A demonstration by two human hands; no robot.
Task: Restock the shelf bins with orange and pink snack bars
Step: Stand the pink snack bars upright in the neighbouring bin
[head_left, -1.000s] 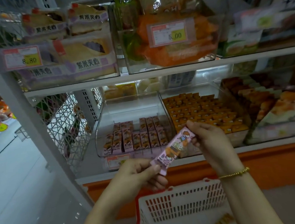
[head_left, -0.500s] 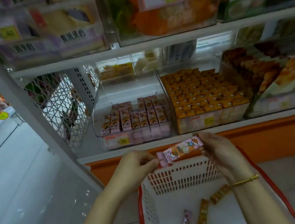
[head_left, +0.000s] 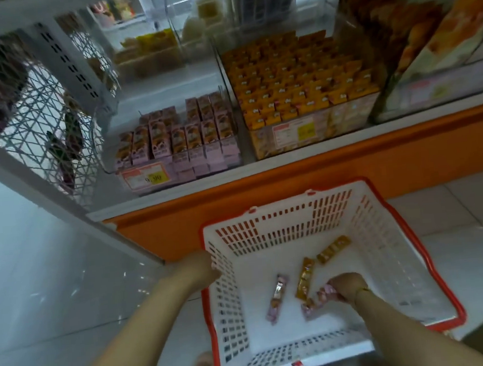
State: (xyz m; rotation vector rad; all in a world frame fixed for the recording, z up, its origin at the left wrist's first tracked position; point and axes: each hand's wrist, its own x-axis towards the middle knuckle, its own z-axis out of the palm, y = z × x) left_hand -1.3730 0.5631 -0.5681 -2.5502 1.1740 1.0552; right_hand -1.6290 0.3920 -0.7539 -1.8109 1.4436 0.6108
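1. The right hand (head_left: 347,289) is down inside the white slotted plastic basket with a red rim (head_left: 436,291). Its fingers are curled on one end of a pink foil-wrapped snack bar (head_left: 311,306) lying near the middle of the basket floor.
2. The left hand (head_left: 202,269) sits against the basket's left wall at the rim, well apart from the right. I cannot tell whether it grips.
3. The bar looks light, with a thin, slick wrapper and probably a crumbly core. A gentle pinch across the long sides at mid-length should hold better than the crimped end.
4. A second pink bar (head_left: 276,298) lies just left of the held one. Two orange-brown wrapped bars (head_left: 304,278) (head_left: 333,247) lie toward the basket's far wall.
5. Beyond the far wall, on the shelf, stands a clear bin of upright pink bars (head_left: 178,141), with rows only at its front. To its right is a clear bin packed with orange bars (head_left: 299,90).
6. The pink bin's front wall and the standing rows are in the way, so a careless drop could topple them.
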